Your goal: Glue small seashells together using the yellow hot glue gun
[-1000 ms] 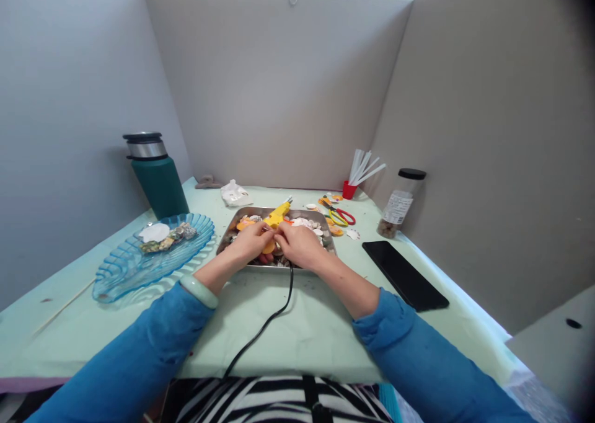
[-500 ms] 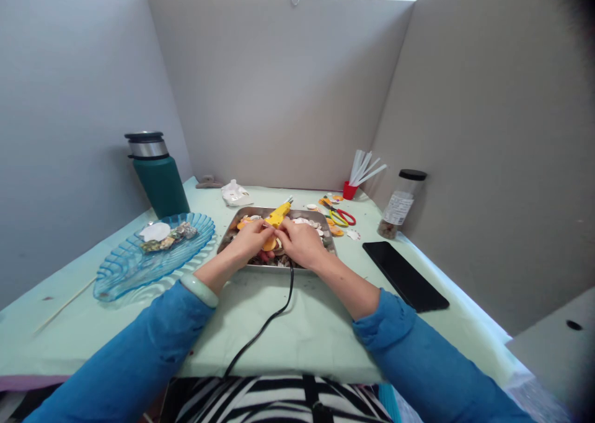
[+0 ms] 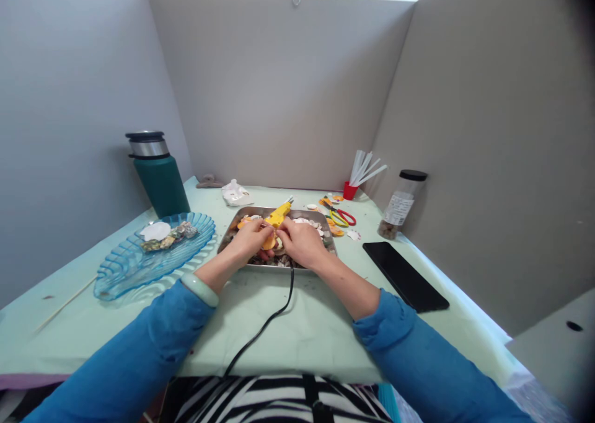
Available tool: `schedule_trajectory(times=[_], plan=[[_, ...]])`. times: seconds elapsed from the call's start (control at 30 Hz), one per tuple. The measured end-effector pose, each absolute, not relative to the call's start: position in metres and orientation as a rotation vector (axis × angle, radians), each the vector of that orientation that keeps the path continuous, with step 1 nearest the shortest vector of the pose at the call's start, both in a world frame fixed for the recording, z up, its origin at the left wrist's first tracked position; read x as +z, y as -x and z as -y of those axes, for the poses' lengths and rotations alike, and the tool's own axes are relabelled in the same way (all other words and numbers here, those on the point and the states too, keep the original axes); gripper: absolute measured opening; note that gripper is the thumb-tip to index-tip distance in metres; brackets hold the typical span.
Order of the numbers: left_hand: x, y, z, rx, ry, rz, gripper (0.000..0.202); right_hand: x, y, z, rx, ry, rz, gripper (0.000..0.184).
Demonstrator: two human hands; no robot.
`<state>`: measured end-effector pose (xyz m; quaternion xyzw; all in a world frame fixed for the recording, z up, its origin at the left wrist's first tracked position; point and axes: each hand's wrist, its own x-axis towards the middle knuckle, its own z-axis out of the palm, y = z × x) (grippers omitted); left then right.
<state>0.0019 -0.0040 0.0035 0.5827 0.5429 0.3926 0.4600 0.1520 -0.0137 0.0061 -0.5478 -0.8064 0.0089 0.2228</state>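
Both hands meet over a metal tray point(image 3: 225, 230) filled with several shells. My left hand point(image 3: 248, 239) and my right hand point(image 3: 301, 243) have their fingers pinched together on an orange shell point(image 3: 268, 242) held between them. A yellow glue gun point(image 3: 277, 214) lies across the tray just behind my fingertips, and its black cord point(image 3: 264, 327) runs toward me over the table edge. Both forearms are in blue sleeves, and a pale green bangle sits on my left wrist.
A blue glass dish point(image 3: 134, 262) with a few shells lies at left, a green flask point(image 3: 157, 175) behind it. At right are scissors point(image 3: 341, 214), a red cup of white sticks point(image 3: 353, 185), a jar point(image 3: 400, 203) and a black phone point(image 3: 404, 275). Grey partition walls enclose the table.
My hands have shifted very slightly away from me over the tray, still pinched on the orange shell. Nothing else has moved.
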Motion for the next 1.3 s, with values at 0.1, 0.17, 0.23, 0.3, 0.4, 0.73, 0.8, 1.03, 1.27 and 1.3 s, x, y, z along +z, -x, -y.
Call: schedule_trajectory(times=[0.1, 0.17, 0.23, 0.3, 0.4, 0.73, 0.8, 1.03, 1.27, 1.3], plan=[[0.0061, -0.0026, 0.0062, 0.965, -1.434, -1.333, 0.004, 0.0058, -0.1519, 0.0132, 0.037, 1.509, 2.239, 0.027], [0.0072, -0.0030, 0.0070, 0.963, -1.430, -1.327, 0.005, 0.0056, -0.1518, 0.0130, 0.039, 1.511, 2.244, 0.028], [0.0074, -0.0031, 0.0069, 0.968, -1.422, -1.322, 0.005, 0.0053, -0.1519, 0.0128, 0.035, 1.511, 2.245, 0.028], [0.0069, -0.0028, 0.0064, 0.975, -1.414, -1.310, 0.005, 0.0049, -0.1520, 0.0125, 0.029, 1.503, 2.241, 0.028], [0.0060, -0.0020, 0.0060, 0.985, -1.409, -1.287, 0.006, 0.0044, -0.1520, 0.0119, 0.034, 1.495, 2.234, 0.026], [0.0076, -0.0012, 0.0072, 1.008, -1.379, -1.221, 0.013, 0.0043, -0.1518, 0.0111, 0.094, 1.457, 2.196, 0.022], [0.0082, -0.0013, 0.0078, 1.004, -1.381, -1.220, 0.013, 0.0041, -0.1516, 0.0108, 0.090, 1.459, 2.194, 0.023], [0.0070, -0.0013, 0.0069, 0.988, -1.381, -1.244, 0.010, 0.0019, -0.1517, 0.0090, 0.088, 1.454, 2.205, 0.023], [0.0050, -0.0022, 0.0057, 0.974, -1.412, -1.253, 0.011, -0.0003, -0.1510, 0.0084, 0.078, 1.463, 2.233, 0.024], [0.0056, -0.0025, 0.0064, 0.977, -1.411, -1.255, 0.010, -0.0001, -0.1509, 0.0085, 0.074, 1.459, 2.234, 0.024]])
